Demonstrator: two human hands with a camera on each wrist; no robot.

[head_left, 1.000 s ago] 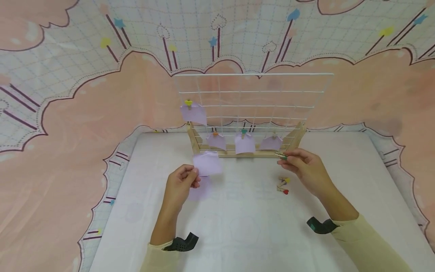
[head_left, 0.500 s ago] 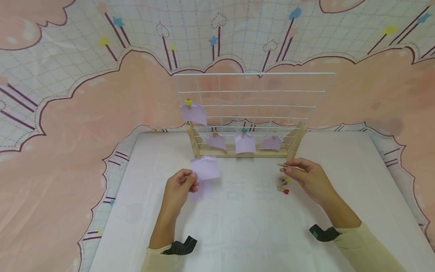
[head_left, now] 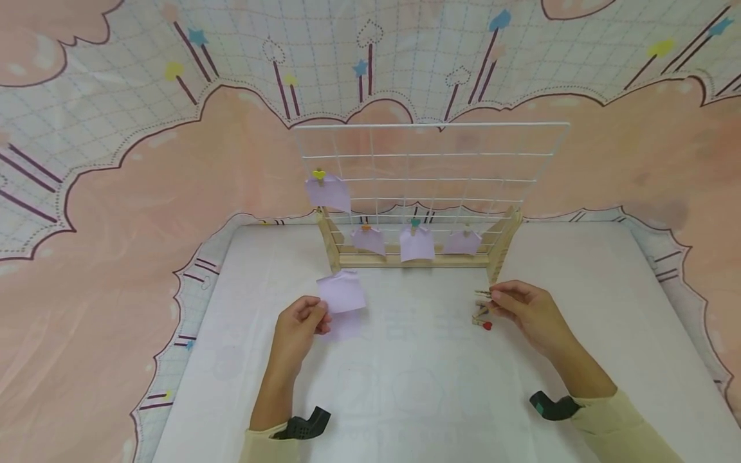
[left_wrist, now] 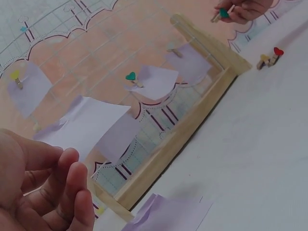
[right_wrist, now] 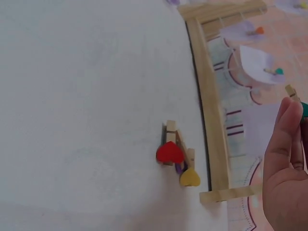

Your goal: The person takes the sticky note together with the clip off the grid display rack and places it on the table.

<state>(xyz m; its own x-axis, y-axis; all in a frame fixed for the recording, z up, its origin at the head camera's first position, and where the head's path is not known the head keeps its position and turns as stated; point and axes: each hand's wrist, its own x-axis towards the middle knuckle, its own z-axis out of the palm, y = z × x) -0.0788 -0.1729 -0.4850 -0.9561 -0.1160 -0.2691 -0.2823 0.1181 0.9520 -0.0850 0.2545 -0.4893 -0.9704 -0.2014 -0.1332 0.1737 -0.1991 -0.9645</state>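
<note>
Between thumb and fingers my left hand (head_left: 298, 329) pinches a light purple paper slip (head_left: 341, 293), raised over the table left of centre. Another purple slip (left_wrist: 168, 211) lies on the table below it. On the right, my right hand (head_left: 525, 315) pinches a small wooden clothespin (left_wrist: 222, 13) with a green heart, partly covered by the fingers. It hovers near loose clothespins on the table, one with a red heart (right_wrist: 170, 153) and one with a yellow heart (right_wrist: 190, 177); something purple shows between them.
A white wire grid (head_left: 428, 155) on a wooden stand (head_left: 413, 261) is at the back of the table (head_left: 417, 386). Several purple slips hang on it by clothespins, one high at the left (head_left: 327, 193), others low. A patterned cloth hangs behind.
My left hand, with the paper slip, has moved slightly left and toward me. My right hand, still pinching the clothespin, has come down from the stand's right foot toward the loose clothespins.
</note>
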